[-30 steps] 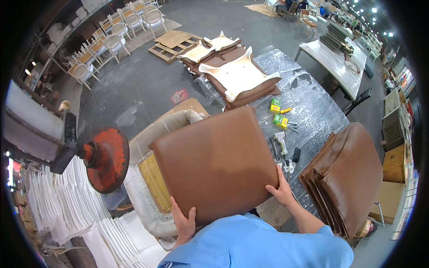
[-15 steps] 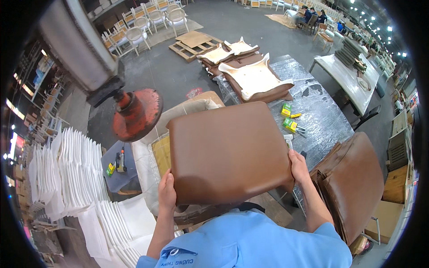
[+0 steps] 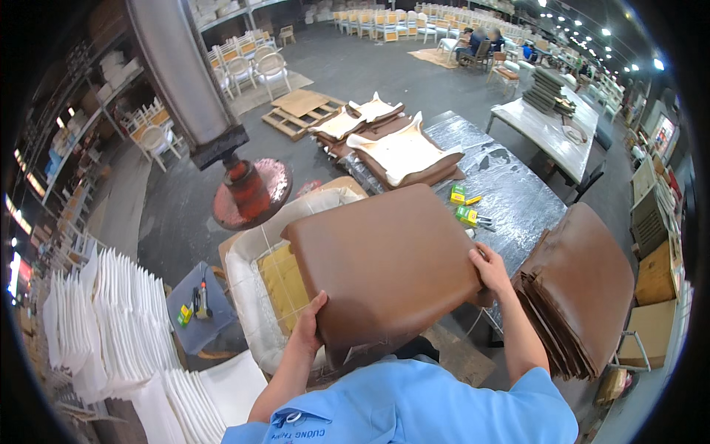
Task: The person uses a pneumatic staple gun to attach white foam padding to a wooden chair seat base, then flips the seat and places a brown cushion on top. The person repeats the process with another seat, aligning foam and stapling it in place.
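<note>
A brown leather-covered seat cushion [image 3: 381, 259] is held between my two hands in front of my body, tilted with its smooth side up. My left hand [image 3: 308, 325] grips its near left edge, thumb on top. My right hand [image 3: 489, 268] grips the right edge, with fingers partly hidden beneath. Below the cushion lies a white padded rim [image 3: 248, 314] around a tan panel [image 3: 281, 275], partly covered by the cushion. A red round press head [image 3: 251, 194] hangs over the far left of that rim.
Brown covers [image 3: 577, 288] are stacked at right. Upholstered pieces [image 3: 403, 148] lie on a wrapped table [image 3: 510, 181] with yellow-green boxes [image 3: 466, 216]. White sheets [image 3: 111, 325] pile up at left beside a stool [image 3: 196, 296] bearing a staple gun [image 3: 203, 300]. People [image 3: 477, 46] sit far off.
The cushion has tilted, its left side lower and turned nearer me. My left hand has shifted right with it, uncovering more of the tan panel. My view has turned somewhat.
</note>
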{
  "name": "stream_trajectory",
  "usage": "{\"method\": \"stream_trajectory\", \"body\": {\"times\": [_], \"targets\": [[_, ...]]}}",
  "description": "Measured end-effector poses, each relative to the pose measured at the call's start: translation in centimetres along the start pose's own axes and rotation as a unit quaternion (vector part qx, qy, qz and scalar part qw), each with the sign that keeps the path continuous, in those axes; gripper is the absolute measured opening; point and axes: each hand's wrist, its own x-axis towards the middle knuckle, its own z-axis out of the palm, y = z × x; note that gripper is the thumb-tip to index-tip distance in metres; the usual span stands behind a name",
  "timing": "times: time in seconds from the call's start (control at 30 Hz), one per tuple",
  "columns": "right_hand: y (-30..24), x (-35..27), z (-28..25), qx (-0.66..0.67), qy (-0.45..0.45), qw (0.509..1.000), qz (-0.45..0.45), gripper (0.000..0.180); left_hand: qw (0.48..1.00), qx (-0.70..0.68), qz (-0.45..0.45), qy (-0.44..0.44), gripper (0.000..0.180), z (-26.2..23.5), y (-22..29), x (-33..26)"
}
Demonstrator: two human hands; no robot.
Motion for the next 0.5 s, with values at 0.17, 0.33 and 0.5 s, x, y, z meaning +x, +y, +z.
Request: {"method": "stream_trajectory", "body": {"times": [0.17,0.33,0.5], "targets": [[-1.3,-6.1,0.6,-0.29,-0.058,0.931,-0.215,0.097,0.999,0.014,0.041,0.0,0.05,3.2,-0.3,-1.8],[-6.0,-12.7,3.3,-0.391,-0.153,0.857,-0.297,0.11,0.998,0.046,0.038,0.019,0.053,9.5,1.6,-4.2],[-2.9,-7.9,1.8,-0.231,-0.009,0.882,-0.411,0.078,0.987,0.136,0.038,-0.078,0.055,15.5,5.2,-1.6]]}}
